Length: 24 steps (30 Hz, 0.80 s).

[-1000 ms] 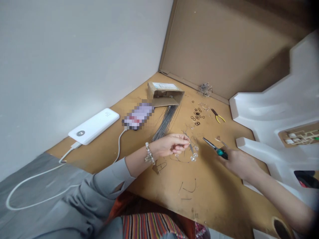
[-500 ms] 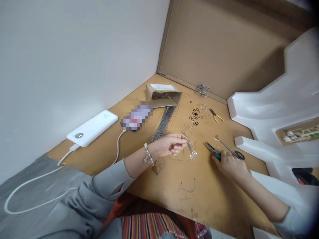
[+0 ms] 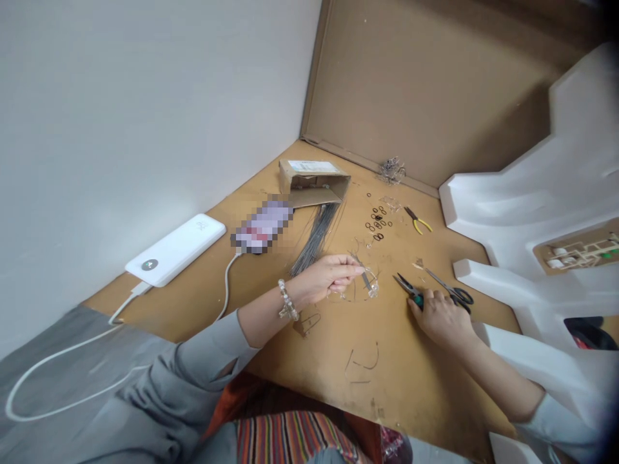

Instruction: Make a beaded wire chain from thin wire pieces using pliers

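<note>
My left hand (image 3: 327,276) pinches a thin wire piece with clear beads (image 3: 368,287) just above the brown board (image 3: 338,348). A beaded bracelet circles that wrist. My right hand (image 3: 439,316) rests low on the board, fingers curled over the green-handled pliers (image 3: 409,289), whose jaws point left. Black-handled scissors (image 3: 452,291) lie right beside this hand.
A bundle of grey wires (image 3: 315,237) fans out of a small cardboard box (image 3: 312,182). Black rings (image 3: 378,223) and yellow-handled pliers (image 3: 416,221) lie further back. A white power bank (image 3: 175,249) and phone (image 3: 262,226) sit left. White foam (image 3: 527,212) stands to the right. Bent wire scraps (image 3: 363,365) lie near.
My right hand has lowered the green-handled pliers from the air onto the board beside the scissors. My left hand keeps its pinch on the beaded wire, nearly still.
</note>
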Available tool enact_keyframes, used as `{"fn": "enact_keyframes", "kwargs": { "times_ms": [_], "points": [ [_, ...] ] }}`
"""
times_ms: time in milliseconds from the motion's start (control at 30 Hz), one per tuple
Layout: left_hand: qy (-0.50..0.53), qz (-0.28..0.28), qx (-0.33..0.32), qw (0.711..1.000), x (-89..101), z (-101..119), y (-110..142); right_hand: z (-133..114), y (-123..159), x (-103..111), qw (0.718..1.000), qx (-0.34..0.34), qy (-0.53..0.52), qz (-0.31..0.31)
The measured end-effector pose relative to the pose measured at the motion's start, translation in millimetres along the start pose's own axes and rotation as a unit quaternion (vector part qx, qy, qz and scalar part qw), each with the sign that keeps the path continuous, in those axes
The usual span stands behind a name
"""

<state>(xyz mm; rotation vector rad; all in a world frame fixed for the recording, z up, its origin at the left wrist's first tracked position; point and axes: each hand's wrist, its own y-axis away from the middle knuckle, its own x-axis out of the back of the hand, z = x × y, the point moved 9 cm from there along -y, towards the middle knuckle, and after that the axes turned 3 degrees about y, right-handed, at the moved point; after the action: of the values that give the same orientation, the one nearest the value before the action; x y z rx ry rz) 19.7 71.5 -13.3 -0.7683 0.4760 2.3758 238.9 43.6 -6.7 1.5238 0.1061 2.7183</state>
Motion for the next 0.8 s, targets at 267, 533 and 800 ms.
{"fn": "enact_keyframes", "kwargs": {
  "times_ms": [267,533,800],
  "points": [
    [0.022,-0.014,-0.007,1.000,-1.4,0,-2,-1,5,-2,1.000,-0.003,0.017,0.019],
    [0.056,-0.040,0.006,0.998,-7.2,-5,-2,-3,-1,14,0.996,0.000,-0.083,0.011],
    [0.004,0.001,-0.004,1.000,-0.4,-6,-3,-82,-11,71,0.661,0.076,-0.731,-0.150]
  ]
}}
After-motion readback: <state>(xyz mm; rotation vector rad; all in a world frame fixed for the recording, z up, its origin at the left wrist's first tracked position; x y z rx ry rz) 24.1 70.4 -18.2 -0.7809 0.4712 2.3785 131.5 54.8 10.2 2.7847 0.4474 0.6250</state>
